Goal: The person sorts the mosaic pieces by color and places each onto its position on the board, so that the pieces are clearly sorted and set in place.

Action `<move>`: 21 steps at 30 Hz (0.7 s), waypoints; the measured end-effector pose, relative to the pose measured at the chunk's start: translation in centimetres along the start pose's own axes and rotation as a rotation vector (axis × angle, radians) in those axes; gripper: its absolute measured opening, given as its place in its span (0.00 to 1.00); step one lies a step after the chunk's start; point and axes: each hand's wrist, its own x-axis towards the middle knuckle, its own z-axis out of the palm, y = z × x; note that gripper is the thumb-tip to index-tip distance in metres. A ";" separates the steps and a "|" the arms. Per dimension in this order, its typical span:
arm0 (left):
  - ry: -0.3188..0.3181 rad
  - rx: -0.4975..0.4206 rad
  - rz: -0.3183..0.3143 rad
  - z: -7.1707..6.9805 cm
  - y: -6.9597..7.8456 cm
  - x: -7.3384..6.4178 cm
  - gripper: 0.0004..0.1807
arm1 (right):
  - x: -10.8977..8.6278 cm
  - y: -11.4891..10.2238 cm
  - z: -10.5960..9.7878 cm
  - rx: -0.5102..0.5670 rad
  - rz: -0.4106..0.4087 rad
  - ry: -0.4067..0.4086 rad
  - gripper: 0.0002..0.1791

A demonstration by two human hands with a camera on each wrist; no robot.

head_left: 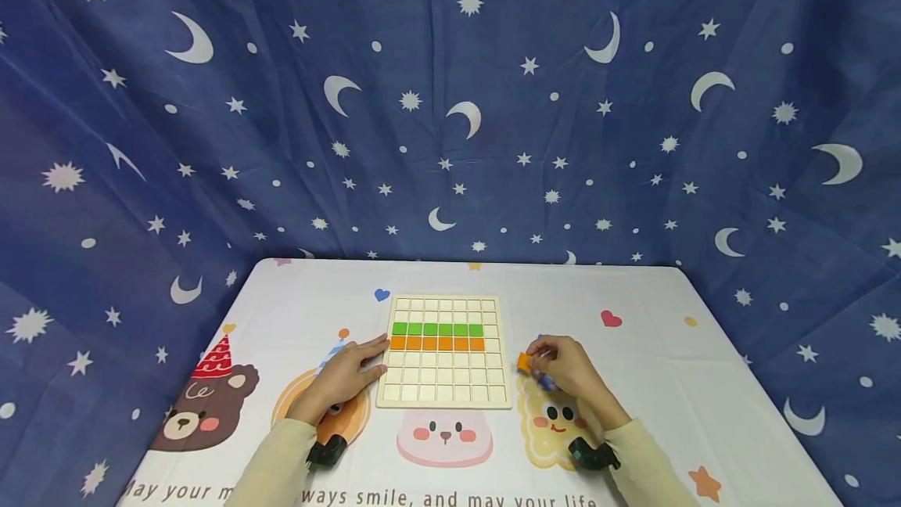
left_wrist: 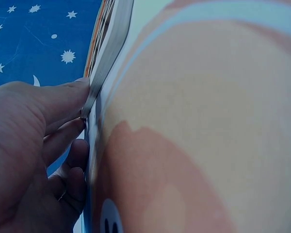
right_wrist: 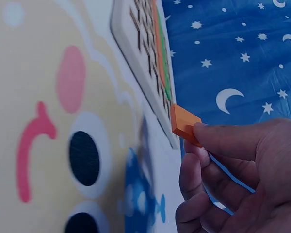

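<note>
A pale wooden grid board (head_left: 445, 374) lies flat on the table. Across it run two neighbouring rows, one of green square tiles (head_left: 437, 329) and, just nearer to me, one of orange square tiles (head_left: 437, 343). My left hand (head_left: 342, 375) touches the board's left edge with its fingertips; the left wrist view shows the thumb against that edge (left_wrist: 106, 60). To the right of the board, my right hand (head_left: 566, 366) pinches a single orange square tile (right_wrist: 184, 124) between thumb and fingers. That tile is apart from the board in the head view.
A white tablecloth (head_left: 704, 382) printed with cartoon faces, hearts and lettering covers the table. Behind and at both sides hangs a dark blue curtain (head_left: 450, 100) with moons and stars. A black strap device (head_left: 593, 454) sits at each wrist.
</note>
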 end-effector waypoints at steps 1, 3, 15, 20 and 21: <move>-0.001 0.001 0.000 0.0 0.0 0.0 0.28 | 0.1 0.0 -0.1 0.002 -0.005 0.005 0.06; -0.002 -0.001 -0.001 -0.1 0.1 0.0 0.28 | 0.4 -0.1 -0.1 0.007 -0.014 0.011 0.06; 0.000 0.009 -0.015 0.0 0.0 0.0 0.28 | 1.4 -1.3 -0.3 0.026 -0.075 0.005 0.06; -0.007 0.003 -0.017 0.0 0.0 0.1 0.28 | 1.9 -1.8 0.1 0.056 -0.079 0.005 0.06; -0.007 0.001 -0.019 0.0 0.0 0.0 0.28 | 2.0 -1.8 0.2 0.063 -0.082 0.006 0.06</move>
